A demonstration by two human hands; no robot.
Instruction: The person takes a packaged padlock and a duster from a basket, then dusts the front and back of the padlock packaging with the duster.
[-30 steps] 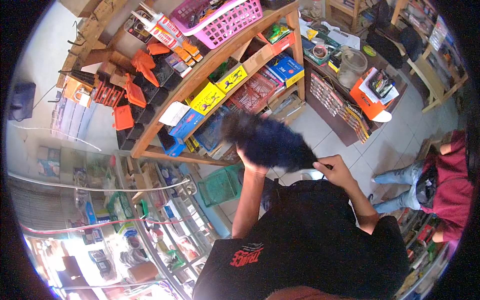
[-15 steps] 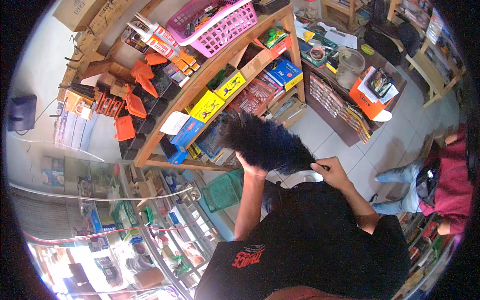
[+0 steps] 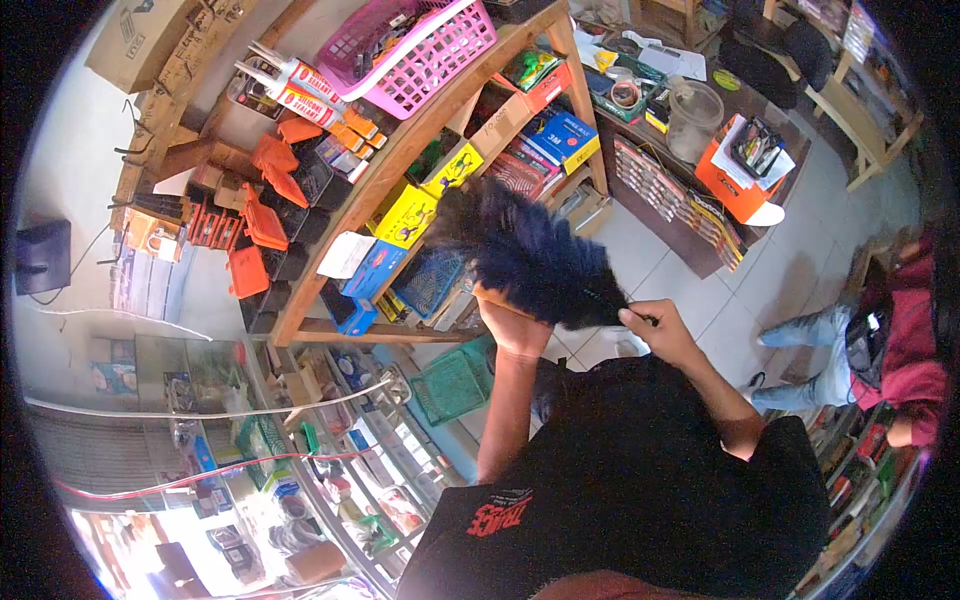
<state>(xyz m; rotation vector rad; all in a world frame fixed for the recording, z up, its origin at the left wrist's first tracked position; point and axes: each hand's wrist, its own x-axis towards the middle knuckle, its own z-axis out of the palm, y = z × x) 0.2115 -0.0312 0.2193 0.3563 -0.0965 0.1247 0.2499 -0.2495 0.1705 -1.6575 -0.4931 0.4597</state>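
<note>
A black feather duster (image 3: 550, 262) is held out in front of my chest, its fluffy end to the left. My right hand (image 3: 662, 333) is closed around its narrow handle end. At the underside of the feathers is my left hand (image 3: 515, 325); most of its fingers are hidden by the plumes, so its grip cannot be made out. Beyond the duster stands a wooden shelf (image 3: 400, 150) with yellow boxes (image 3: 407, 215) and a blue mesh basket (image 3: 432, 280) on its lower levels.
A pink basket (image 3: 425, 75) and silicone sealant tubes (image 3: 300, 90) sit on the shelf top. A green crate (image 3: 450, 385) is low, left of me. A glass display case (image 3: 350, 420) stands at left. A person in a maroon top (image 3: 905, 340) is at right.
The duster's feathers have shifted and spread, and my left hand has moved slightly right along their underside. My right hand keeps its hold on the handle. The view has shifted slightly.
</note>
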